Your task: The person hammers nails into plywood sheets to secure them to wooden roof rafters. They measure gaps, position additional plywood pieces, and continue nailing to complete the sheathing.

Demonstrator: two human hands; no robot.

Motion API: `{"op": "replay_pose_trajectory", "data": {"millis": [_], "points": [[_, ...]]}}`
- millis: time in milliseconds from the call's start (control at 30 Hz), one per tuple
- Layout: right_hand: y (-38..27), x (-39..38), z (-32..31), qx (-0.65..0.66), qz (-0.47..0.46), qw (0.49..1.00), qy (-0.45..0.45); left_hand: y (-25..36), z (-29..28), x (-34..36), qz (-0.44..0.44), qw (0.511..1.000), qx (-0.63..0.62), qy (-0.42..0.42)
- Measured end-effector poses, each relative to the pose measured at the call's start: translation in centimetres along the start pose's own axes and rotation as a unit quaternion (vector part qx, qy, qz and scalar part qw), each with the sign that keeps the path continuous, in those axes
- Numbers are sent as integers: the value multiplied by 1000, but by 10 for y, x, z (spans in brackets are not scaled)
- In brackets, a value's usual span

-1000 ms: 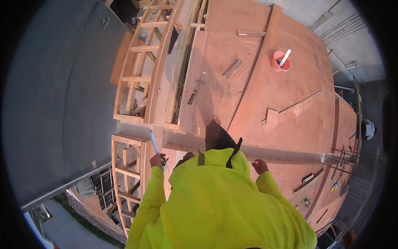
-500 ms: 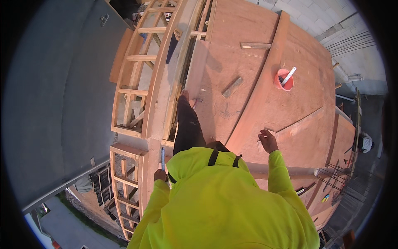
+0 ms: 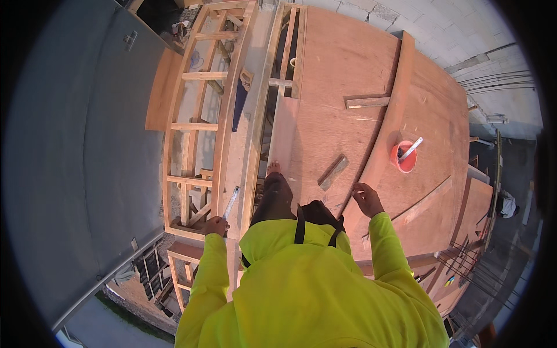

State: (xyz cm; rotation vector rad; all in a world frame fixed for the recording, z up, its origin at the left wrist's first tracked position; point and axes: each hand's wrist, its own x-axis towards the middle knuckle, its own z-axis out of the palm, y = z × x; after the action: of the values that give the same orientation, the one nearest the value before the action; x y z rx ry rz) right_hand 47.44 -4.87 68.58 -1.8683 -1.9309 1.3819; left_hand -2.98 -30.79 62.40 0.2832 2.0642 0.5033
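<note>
Yellow-green sleeves (image 3: 382, 238) run down to 2 bare hands. The left hand (image 3: 216, 225) is closed round the lower end of a pale flat strip (image 3: 231, 202), its fingers folded in, and the strip slants forward and to the right over a dusty ledge (image 3: 235, 168). Behind that hand is the near corner of a ladder-like timber frame (image 3: 224, 133); whether the knuckles touch the wood, I cannot tell. The right hand (image 3: 368, 200) is held out over the reddish plywood deck (image 3: 325, 64), near the dark seam between 2 panels, its fingers loosely bent, parted and released.

A handsaw (image 3: 239, 104) lies on the ledge beside the frame, its handle pointing away from the person. Forward and left of the right hand rests a short wood offcut (image 3: 333, 172); another wood piece (image 3: 368, 102) lies farther off. To the right stands a red bucket (image 3: 404, 169) with a white bar (image 3: 412, 149) leaning in it. A bare foot (image 3: 274, 167) shows at the plywood's left edge.
</note>
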Motion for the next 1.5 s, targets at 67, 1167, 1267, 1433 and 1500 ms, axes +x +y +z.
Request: {"op": "replay_pose_trajectory", "data": {"millis": [67,1167,1267,1433,1500], "points": [[-39,21,3,61,-9,998,8,70,-25,35,20,1000,-15,-9],[-49,730,189,416,233,874,-96,515,267,614,257,829,461,-185],[-34,764,238,543,281,791,4,512,291,674,162,859,425,-233],[-15,798,321,599,301,738,71,498,331,747,173,836,439,-281],[0,817,339,595,299,738,112,488,339,773,158,851,413,-284]]}}
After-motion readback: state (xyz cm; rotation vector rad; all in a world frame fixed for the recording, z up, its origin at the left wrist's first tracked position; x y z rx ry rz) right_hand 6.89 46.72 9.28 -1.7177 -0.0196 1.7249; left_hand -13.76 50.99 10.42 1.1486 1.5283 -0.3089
